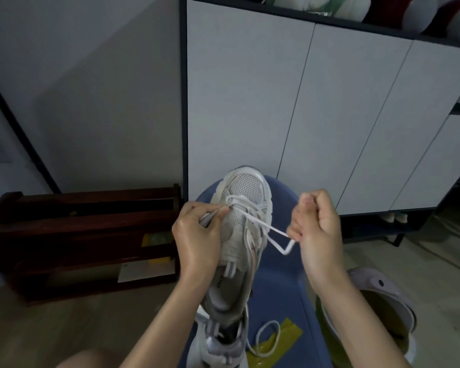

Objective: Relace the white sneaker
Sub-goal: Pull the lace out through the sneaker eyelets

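Observation:
A white mesh sneaker (246, 189) lies toe-away on a blue stool (282, 264). My left hand (197, 237) rests against its left side and pinches one end of the white shoelace (272, 231) near the lower eyelets. The lace crosses the tongue and runs out to the right, where my right hand (316, 227) grips it in a closed fist, a bent loop hanging below the fingers. A second white sneaker (218, 343) sits at the near edge of the stool, its lace looped loose beside it.
A dark wooden shoe rack (85, 243) stands on the floor at left. White cabinet doors (316, 115) rise behind the stool. A pale bin with an olive liner (383, 309) sits at right. Yellow tape (276, 343) lies on the stool.

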